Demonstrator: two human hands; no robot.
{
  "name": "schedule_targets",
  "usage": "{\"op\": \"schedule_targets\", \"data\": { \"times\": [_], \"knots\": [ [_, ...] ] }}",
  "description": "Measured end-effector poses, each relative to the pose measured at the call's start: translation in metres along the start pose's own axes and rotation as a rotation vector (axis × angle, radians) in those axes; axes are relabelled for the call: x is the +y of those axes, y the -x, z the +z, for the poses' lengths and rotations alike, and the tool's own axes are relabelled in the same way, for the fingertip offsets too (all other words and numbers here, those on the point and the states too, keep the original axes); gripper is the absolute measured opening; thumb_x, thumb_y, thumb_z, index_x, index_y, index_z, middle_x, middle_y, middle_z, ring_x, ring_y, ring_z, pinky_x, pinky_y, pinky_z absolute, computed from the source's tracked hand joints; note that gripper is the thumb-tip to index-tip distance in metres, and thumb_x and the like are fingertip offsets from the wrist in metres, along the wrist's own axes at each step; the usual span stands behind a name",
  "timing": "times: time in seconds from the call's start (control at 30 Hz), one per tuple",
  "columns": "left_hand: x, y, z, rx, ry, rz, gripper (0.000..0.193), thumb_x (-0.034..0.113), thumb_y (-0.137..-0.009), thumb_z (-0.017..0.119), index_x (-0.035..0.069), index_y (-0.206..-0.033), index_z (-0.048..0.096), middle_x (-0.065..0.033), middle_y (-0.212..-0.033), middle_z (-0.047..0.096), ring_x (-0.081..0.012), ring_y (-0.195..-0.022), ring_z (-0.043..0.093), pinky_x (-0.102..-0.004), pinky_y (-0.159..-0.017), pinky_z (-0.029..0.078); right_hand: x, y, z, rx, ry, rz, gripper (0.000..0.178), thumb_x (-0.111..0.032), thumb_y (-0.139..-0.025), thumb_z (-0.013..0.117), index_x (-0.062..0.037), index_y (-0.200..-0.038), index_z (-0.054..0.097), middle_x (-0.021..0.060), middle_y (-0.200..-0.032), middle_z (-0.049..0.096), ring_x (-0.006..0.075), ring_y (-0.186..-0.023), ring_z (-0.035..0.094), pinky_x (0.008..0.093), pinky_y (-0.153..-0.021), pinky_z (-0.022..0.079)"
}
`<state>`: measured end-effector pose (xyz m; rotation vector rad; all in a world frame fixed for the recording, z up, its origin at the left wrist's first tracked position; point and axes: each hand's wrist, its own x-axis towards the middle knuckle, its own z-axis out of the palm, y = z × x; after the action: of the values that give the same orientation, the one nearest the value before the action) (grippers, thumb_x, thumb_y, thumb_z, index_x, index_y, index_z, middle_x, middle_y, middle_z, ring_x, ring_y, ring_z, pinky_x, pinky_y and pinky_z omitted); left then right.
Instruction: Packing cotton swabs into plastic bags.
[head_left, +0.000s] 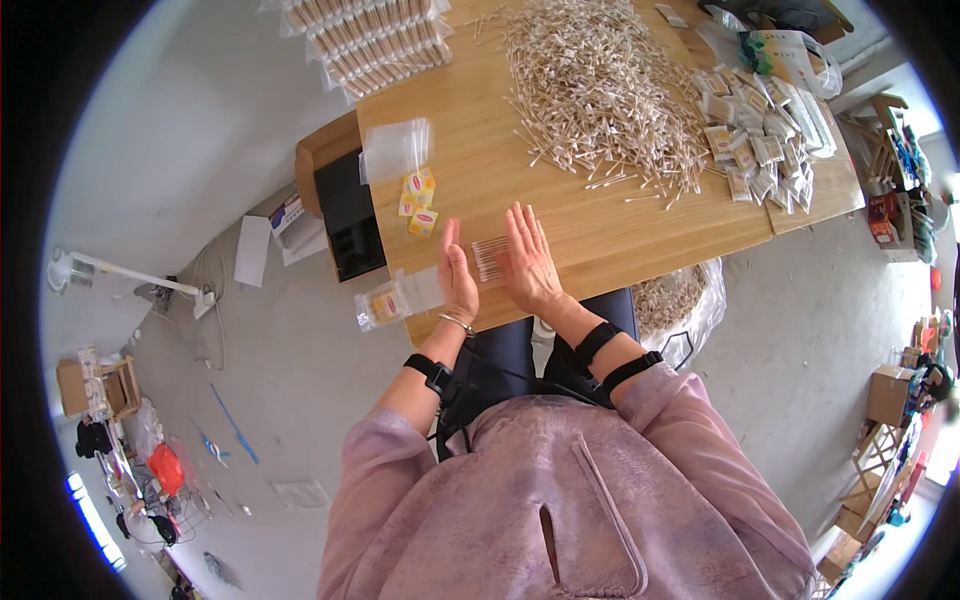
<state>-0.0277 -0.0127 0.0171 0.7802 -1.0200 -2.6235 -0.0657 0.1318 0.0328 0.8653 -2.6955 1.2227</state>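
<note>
A small row of cotton swabs [488, 258] lies side by side on the wooden table near its front edge. My left hand [459, 275] stands on edge at the row's left end, fingers stretched out. At the other end is my right hand [530, 258], its fingers straight and the palm turned toward the swabs. Both hands flank the row; whether they touch its ends is hard to see. Left of my left hand lie a clear bag [422, 287] and a plastic packet with a yellow label [380, 304]. Several yellow cards [418, 196] lie beyond them.
A big heap of loose swabs [600, 90] covers the table's far middle. Filled packets [765, 140] pile up at right. Clear bags [396, 150] and bundled swabs [370, 45] lie at left. A swab-filled sack [680, 305] stands below the table edge; an open carton [335, 200] sits at left.
</note>
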Motion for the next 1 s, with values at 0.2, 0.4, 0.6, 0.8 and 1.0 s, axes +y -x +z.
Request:
{"op": "schedule_targets", "data": {
  "times": [0.2, 0.4, 0.6, 0.8, 1.0],
  "knots": [
    [-0.004, 0.003, -0.003, -0.078, -0.345, 0.174, 0.071, 0.052, -0.101, 0.032, -0.002, -0.147, 0.027, -0.0211, -0.153, 0.029, -0.0313, -0.143, 0.025, -0.0407, -0.116, 0.019, -0.007, 0.019, 0.002, -0.296, 0.519, -0.226, 0.071, -0.047, -0.093, 0.044, -0.0004, -0.145, 0.033, 0.023, -0.153, 0.026, 0.0376, -0.145, 0.018, 0.0473, -0.118, 0.013],
    [-0.015, 0.013, -0.008, -0.172, -0.767, 0.378, 0.07, 0.049, -0.101, 0.034, -0.003, -0.147, 0.027, -0.0225, -0.152, 0.028, -0.0343, -0.143, 0.024, -0.0422, -0.117, 0.019, -0.014, 0.014, 0.003, -0.32, 0.547, -0.194, 0.069, -0.046, -0.093, 0.04, -0.0025, -0.146, 0.034, 0.0227, -0.153, 0.026, 0.0367, -0.145, 0.017, 0.0478, -0.119, 0.01],
    [-0.013, 0.026, 0.004, -0.289, -1.349, 0.568, 0.069, 0.044, -0.1, 0.04, -0.004, -0.147, 0.025, -0.0231, -0.153, 0.025, -0.0369, -0.144, 0.021, -0.0453, -0.117, 0.016, 0.011, 0.008, -0.014, -0.188, 0.159, -0.063, 0.069, -0.03, -0.092, 0.046, 0.0046, -0.147, 0.024, 0.0246, -0.154, 0.021, 0.0379, -0.146, 0.015, 0.0473, -0.119, 0.01],
    [-0.015, 0.033, 0.034, -0.306, -2.068, 0.473, 0.081, 0.048, -0.094, 0.048, -0.002, -0.149, 0.018, -0.0198, -0.157, 0.017, -0.0338, -0.147, 0.011, -0.0483, -0.119, 0.008, 0.034, 0.021, -0.038, -0.166, 0.255, 0.013, 0.068, -0.027, -0.093, 0.048, 0.0056, -0.146, 0.023, 0.0247, -0.154, 0.021, 0.0374, -0.145, 0.015, 0.0447, -0.119, 0.013],
    [-0.022, 0.033, 0.026, -0.33, -2.149, 0.555, 0.086, 0.05, -0.091, 0.053, -0.002, -0.149, 0.017, -0.0215, -0.156, 0.018, -0.0345, -0.146, 0.012, -0.0507, -0.118, 0.01, 0.033, 0.022, -0.035, -0.149, 0.25, 0.061, 0.064, -0.027, -0.094, 0.047, 0.0036, -0.146, 0.025, 0.0227, -0.154, 0.025, 0.0371, -0.144, 0.02, 0.0445, -0.119, 0.015]
  ]
}}
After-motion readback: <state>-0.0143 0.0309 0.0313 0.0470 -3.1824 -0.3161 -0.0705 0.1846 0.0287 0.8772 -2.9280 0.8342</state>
